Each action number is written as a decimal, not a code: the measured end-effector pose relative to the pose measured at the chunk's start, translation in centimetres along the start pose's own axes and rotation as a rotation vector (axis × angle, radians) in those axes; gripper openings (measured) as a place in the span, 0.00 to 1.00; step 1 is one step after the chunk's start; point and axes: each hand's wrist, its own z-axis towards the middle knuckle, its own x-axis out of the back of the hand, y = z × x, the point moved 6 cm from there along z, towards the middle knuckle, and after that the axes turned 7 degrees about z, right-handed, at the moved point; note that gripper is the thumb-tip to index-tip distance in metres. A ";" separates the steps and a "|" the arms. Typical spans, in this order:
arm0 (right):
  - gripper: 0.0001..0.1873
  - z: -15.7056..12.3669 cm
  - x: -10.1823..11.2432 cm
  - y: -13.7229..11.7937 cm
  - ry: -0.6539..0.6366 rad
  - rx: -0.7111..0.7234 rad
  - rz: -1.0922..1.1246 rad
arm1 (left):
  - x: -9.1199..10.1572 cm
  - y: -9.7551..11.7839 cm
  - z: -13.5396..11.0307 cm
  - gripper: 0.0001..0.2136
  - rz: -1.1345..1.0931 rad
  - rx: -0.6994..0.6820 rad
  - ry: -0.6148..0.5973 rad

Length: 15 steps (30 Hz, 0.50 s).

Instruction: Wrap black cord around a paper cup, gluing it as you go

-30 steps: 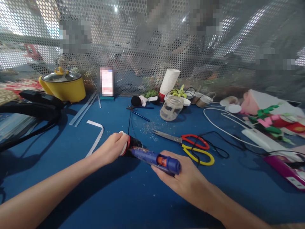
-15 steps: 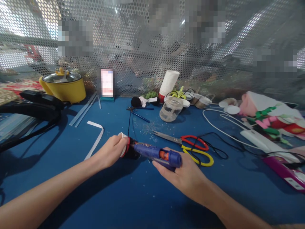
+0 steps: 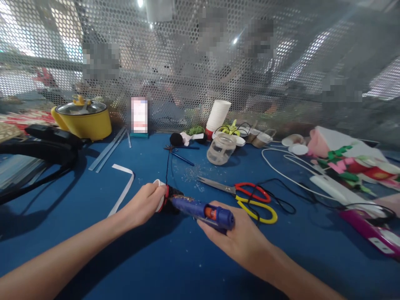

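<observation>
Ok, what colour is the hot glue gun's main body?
The hot glue gun has a deep blue body; the head view shows it best.

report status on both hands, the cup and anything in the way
Left hand gripping black-wrapped cup. Right hand holding glue gun, pointed at cup, contact unclear. Scissors beyond right hand, clear of cup.

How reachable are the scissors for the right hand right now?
Probably not as it stands: the right hand holds the blue glue gun. The scissors lie close beyond it, with black cord by the handles, so freeing the hand would likely suffice.
</observation>
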 end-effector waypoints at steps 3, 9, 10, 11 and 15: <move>0.09 0.0 -0.2 0.0 -0.029 0.014 -0.007 | 0.0 -0.2 0.1 0.13 0.007 0.006 0.018; 0.07 0.4 0.1 1.0 0.021 -0.042 0.056 | -0.2 -0.4 -0.1 0.14 -0.009 0.033 -0.002; 0.07 0.5 0.1 1.0 0.024 -0.046 0.061 | -0.2 -0.4 -0.1 0.14 -0.011 0.025 -0.007; 0.07 0.6 0.2 1.0 0.028 -0.047 0.065 | -0.2 -0.3 -0.1 0.14 -0.012 0.013 -0.013; 0.07 0.6 0.3 1.0 0.032 -0.058 0.083 | -0.3 -0.2 -0.2 0.14 -0.013 -0.032 -0.025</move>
